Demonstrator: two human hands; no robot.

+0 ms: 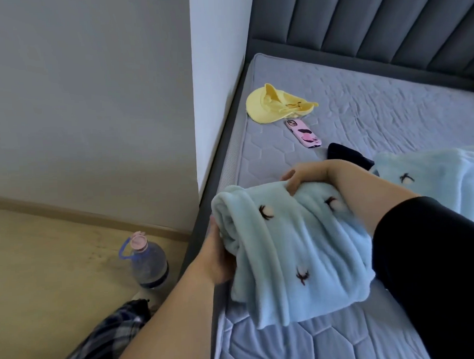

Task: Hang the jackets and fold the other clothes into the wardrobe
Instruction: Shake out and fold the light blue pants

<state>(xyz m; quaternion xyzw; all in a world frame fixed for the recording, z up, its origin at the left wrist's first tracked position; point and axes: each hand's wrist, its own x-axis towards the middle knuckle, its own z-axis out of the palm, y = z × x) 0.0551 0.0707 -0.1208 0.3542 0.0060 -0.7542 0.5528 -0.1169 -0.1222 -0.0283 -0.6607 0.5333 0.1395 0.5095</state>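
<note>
Pale blue fleece garment with small dark eyelash motifs (293, 247), folded into a thick bundle, is held over the near edge of the grey quilted mattress (363, 114). Right hand (302, 177) curls its fingers (292, 187) over the top fold, pinching it; left hand (220, 257) cups the rolled left end, fingers hidden behind the fabric. Just beyond lie a 2nd matching blue fleece piece (437, 178), a pink phone (304, 133) and a yellow cap (274, 104)
</note>
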